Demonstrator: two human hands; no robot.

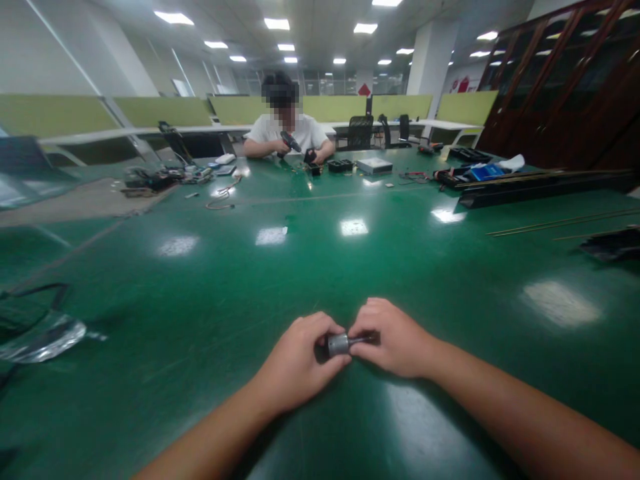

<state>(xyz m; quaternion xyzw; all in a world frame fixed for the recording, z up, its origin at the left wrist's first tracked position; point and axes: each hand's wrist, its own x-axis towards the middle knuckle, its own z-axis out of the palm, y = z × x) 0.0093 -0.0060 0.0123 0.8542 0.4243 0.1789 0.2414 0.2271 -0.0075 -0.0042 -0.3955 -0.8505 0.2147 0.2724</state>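
Low in the middle of the head view, my left hand (303,360) curls its thumb and fingers around a small grey metal cylinder (339,345). A thin shaft (361,339) sticks out of the cylinder's right side. My right hand (395,337) pinches this shaft between thumb and fingers, close beside the left hand. Something dark shows at both ends of the piece, partly covered by my fingers; its exact kind cannot be made out. Both hands are just over the green tabletop (240,280).
Across the table a person (287,130) in a white shirt holds a power drill (290,141). Parts and cables (160,179) lie at the far left, a white box (375,165) at the back. Black rails (520,193) and thin rods lie at right, crumpled foil (45,339) at left.
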